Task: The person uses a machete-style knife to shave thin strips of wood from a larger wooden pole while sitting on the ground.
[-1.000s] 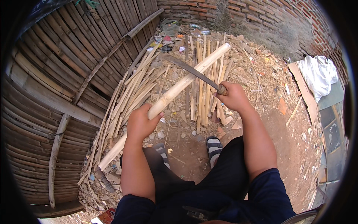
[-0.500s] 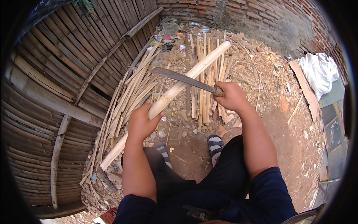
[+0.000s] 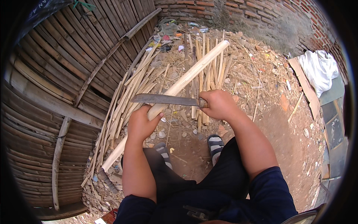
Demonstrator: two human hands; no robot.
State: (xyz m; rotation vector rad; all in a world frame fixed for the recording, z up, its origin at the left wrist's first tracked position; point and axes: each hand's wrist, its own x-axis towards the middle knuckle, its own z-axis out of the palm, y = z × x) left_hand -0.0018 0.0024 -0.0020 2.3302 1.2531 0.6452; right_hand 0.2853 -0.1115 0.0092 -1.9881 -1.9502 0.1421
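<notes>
A long pale wooden pole (image 3: 195, 70), stripped of bark, slants across the view from lower left to upper right. My left hand (image 3: 142, 123) is closed round its lower-middle part, and the lower end shows beyond my forearm. In my right hand (image 3: 219, 105) is the handle of a machete (image 3: 167, 99), its blade pointing left. The blade lies across the pole just above my left hand; whether its edge touches the wood I cannot tell.
Split wooden strips (image 3: 115, 112) lie in a heap on the left, with more strips (image 3: 205, 82) beyond the pole. A bamboo slat wall (image 3: 56, 74) rises at left, a brick wall (image 3: 257, 15) behind. At right sit a white sack (image 3: 319, 72) and cardboard (image 3: 304, 87).
My right hand has come nearer and a little left, bringing the machete down along the pole toward my left hand. The left hand and the pole have barely moved.
</notes>
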